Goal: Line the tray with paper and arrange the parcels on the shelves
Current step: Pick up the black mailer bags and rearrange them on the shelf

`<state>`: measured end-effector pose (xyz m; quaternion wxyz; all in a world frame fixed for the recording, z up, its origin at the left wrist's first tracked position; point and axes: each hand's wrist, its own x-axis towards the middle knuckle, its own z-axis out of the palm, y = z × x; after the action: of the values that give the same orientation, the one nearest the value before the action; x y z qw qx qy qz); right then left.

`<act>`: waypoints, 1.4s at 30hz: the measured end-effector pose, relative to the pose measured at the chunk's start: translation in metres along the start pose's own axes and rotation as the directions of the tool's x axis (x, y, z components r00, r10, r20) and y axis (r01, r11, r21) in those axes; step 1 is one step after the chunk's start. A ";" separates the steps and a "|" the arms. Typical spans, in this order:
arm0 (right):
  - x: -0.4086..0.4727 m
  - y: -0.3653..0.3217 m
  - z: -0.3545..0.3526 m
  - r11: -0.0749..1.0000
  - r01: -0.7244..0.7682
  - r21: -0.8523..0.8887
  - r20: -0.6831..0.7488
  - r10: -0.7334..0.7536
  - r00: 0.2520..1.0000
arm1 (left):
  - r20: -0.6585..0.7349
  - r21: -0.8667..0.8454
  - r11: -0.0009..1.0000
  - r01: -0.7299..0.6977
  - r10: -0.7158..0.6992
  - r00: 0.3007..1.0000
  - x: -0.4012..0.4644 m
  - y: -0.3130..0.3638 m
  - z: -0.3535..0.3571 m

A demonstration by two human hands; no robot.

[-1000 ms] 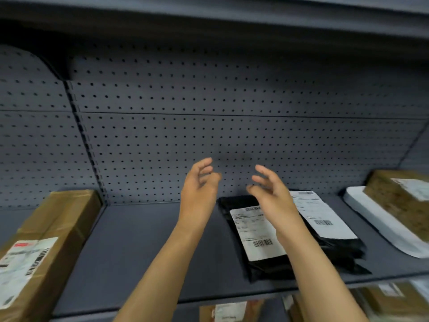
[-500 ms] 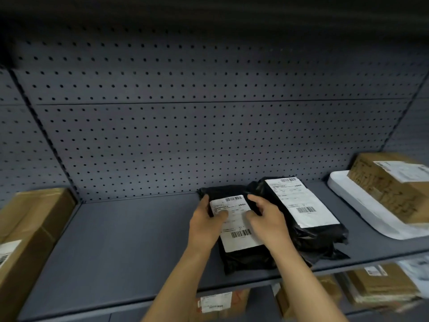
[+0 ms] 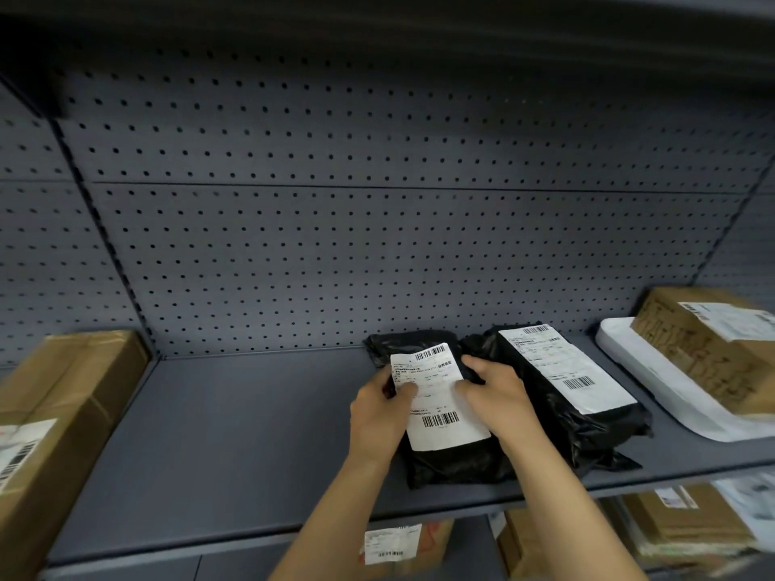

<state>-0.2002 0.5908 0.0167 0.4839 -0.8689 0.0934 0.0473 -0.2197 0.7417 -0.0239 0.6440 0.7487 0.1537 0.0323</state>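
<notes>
A person is standing at a grey shelf (image 3: 235, 434) with both bare arms reaching forward. The left hand (image 3: 379, 417) and the right hand (image 3: 499, 400) are both resting on a black parcel (image 3: 453, 463) that is lying flat on the shelf, near its front edge. The left thumb is pressing on the left edge of the parcel's white label (image 3: 438, 406), with the fingers curling around the parcel's left side. The right hand's fingers are clenching the parcel's upper right edge, with the thumb lying on the label. So both hands are grasping this one parcel.

Just to the right of that parcel, touching it, a second black parcel (image 3: 587, 417) is lying on the shelf with its own white label facing up. Further right of it, a white tray (image 3: 654, 383) is sitting on the shelf, carrying a brown cardboard box (image 3: 708, 341). Well to the left of the held parcel, another cardboard box (image 3: 54, 417) is standing at the shelf's left end. Behind everything, a perforated back panel (image 3: 377, 245) is rising up. Below the shelf, more labelled boxes (image 3: 679, 534) are showing, somewhat blurred.
</notes>
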 end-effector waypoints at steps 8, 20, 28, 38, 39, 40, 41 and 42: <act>-0.007 -0.034 0.014 0.977 0.133 0.168 -0.019 -0.132 0.991 | -0.103 -0.051 0.993 -0.104 0.099 0.990 -0.002 0.035 -0.053; -0.061 -0.150 0.127 0.882 0.288 0.373 0.080 -0.339 0.937 | -0.321 -0.016 0.987 -0.162 0.149 0.935 -0.013 0.067 -0.235; -0.113 -0.204 0.234 0.841 0.301 0.449 0.207 -0.425 0.881 | -0.463 0.046 0.997 -0.060 0.075 0.883 -0.041 0.052 -0.360; -0.137 -0.203 0.333 0.895 0.258 0.363 0.361 -0.391 0.847 | -0.400 0.106 0.979 0.173 -0.117 0.909 -0.034 0.001 -0.443; -0.137 -0.199 0.338 0.896 0.258 0.362 0.355 -0.389 0.850 | -0.377 0.141 0.969 0.202 -0.136 0.916 -0.032 -0.004 -0.443; -0.137 -0.196 0.343 0.894 0.259 0.366 0.345 -0.389 0.854 | -0.369 0.163 0.962 0.218 -0.146 0.918 -0.030 -0.007 -0.443; -0.136 -0.194 0.345 0.893 0.262 0.367 0.340 -0.391 0.855 | -0.374 0.185 0.959 0.216 -0.135 0.918 -0.030 -0.007 -0.442; -0.135 -0.193 0.346 0.893 0.270 0.360 0.336 -0.394 0.856 | -0.390 0.215 0.955 0.205 -0.108 0.914 -0.030 -0.008 -0.443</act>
<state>-0.2895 0.9999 0.0186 0.6193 -0.7598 -0.1543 0.1241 -0.3584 1.1572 0.0477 0.5033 0.7893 0.3363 0.1026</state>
